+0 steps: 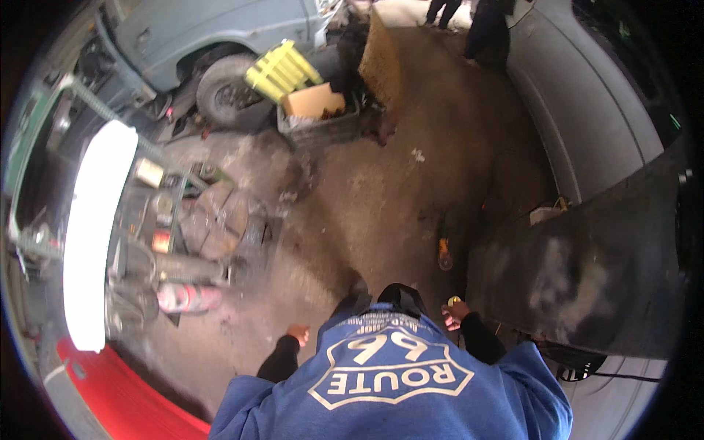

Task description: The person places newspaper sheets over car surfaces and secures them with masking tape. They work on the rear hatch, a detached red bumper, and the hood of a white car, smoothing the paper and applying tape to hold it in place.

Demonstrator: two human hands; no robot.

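My right hand (458,317) is closed on a small yellow thing (453,301) whose kind I cannot make out. It hangs beside my right hip, close to the edge of a large dark body panel (513,293) with pale, dull patches. At my left side, my left hand (298,334) hangs low over the floor. Its fingers look loose, and nothing shows in them. An orange and black tool (444,253) lies on the floor in front of my right hand, beside the panel.
Left: a bright white curved panel (95,235), a red panel (125,389), a red cylinder (189,298) and a round metal plate (214,220). Ahead: a grey vehicle (176,33) and a dark crate (323,132) with a cardboard box. Another person's legs (442,11) stand far off. A grey car body (579,95) lines the right.
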